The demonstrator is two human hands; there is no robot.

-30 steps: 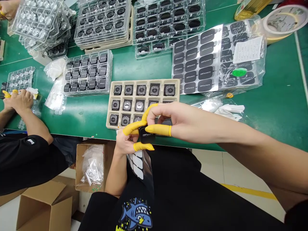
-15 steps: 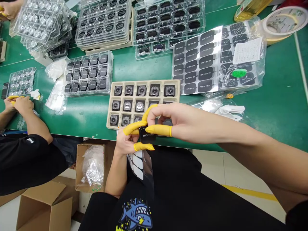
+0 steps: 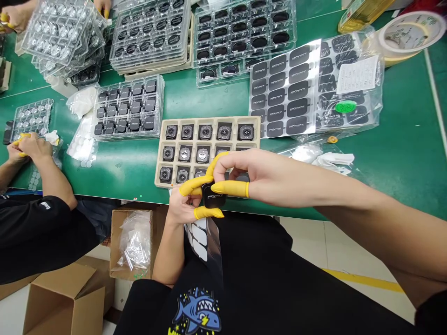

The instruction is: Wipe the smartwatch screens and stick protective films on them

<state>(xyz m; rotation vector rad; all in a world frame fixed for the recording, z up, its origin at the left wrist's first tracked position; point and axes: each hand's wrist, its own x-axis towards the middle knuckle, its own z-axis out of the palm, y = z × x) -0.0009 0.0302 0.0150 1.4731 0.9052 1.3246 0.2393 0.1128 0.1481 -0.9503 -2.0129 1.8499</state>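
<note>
- One black square device [image 3: 213,195] in play: rounded corners, glossy, pale lettering on its face. It's held at the near edge of the tabletop [image 3: 118,170], in front of the beige tray.
- Two hands on that one piece. The left hand [image 3: 179,204] has its grip drawn in around the left side, finger above and thumb along the lower edge. The right hand [image 3: 261,177] has a narrow pinch grip, thumb on the face, index curled at the top edge.
- Yellow stretchy finger covers: two visible on the right hand, at least two on the left.
- One beige tray [image 3: 158,163], molded and matte, three rows, five pockets across the back one. Dark squarish watch bodies sit in it, two showing white ovals. The right hand hides the front right part, so no full count.
- One clear plastic tray stack [image 3: 162,107], shiny; the top layer has 15 dark squares, 5 by 3.
- One silvery sticker sheet [image 3: 317,88], three columns of dark rounded labels, right behind the tray's right end.
- Room to move: smooth green surface runs left of the beige tray, up to a co-worker's hands [image 3: 31,146]. The right side is tighter, with plastic wrap [image 3: 305,152] near the forearm.
</note>
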